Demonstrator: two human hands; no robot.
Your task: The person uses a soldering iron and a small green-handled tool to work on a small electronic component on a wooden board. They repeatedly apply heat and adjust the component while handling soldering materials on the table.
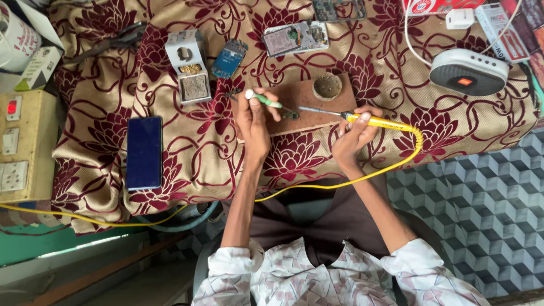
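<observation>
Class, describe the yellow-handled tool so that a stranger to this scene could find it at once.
Start at the brown wooden board on the floral cloth. The right hand at its right edge holds the soldering iron. Unlike the green-handled tool in the left hand, it trails a yellow cord.

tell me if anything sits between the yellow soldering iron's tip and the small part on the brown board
Nothing visible does: the yellow soldering iron in the right hand points straight at the small part across bare brown board.
</observation>
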